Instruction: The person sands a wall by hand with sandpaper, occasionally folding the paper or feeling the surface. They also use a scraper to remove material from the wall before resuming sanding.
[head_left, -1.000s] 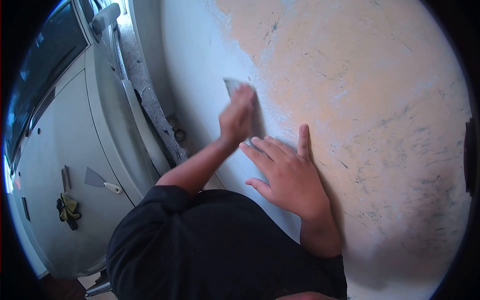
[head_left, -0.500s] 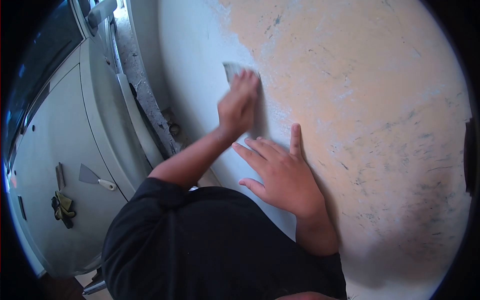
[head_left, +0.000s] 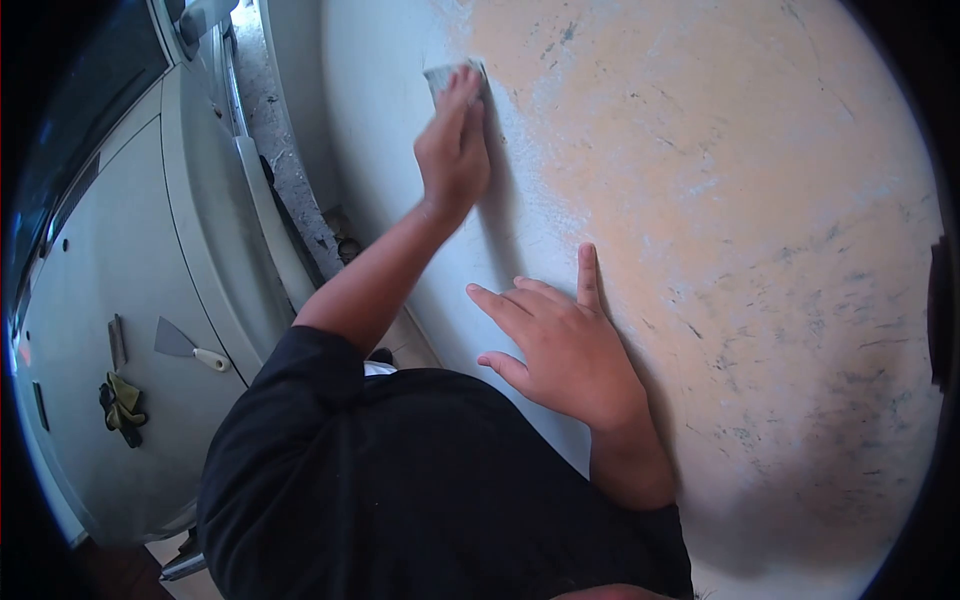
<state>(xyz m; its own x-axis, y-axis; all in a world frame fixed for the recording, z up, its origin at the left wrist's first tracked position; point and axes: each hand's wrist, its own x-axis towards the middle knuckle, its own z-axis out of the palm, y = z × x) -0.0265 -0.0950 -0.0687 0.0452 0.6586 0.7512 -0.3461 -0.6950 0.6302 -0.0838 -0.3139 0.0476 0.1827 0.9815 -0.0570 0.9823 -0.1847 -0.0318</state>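
My left hand [head_left: 455, 150] presses a folded grey piece of sandpaper [head_left: 437, 77] against the large painted surface [head_left: 730, 130], its fingers laid over the sheet. The sandpaper is partly hidden beneath the fingers and sits on the whitish part, close to the ragged border with the peach-coloured area. Lower and to the right, my right hand [head_left: 565, 345] rests on the same surface with fingers spread and nothing in it.
Along the left stands a light-coloured vehicle [head_left: 110, 270]. On its panel lie a putty knife [head_left: 190, 345], a yellow-and-black glove [head_left: 122, 408] and a narrow strip-like tool [head_left: 117, 340]. A rough grey floor strip [head_left: 275, 110] shows between vehicle and surface.
My left hand has slid upward and slightly left with the sandpaper, the arm stretching further out. My right hand has stayed nearly in place.
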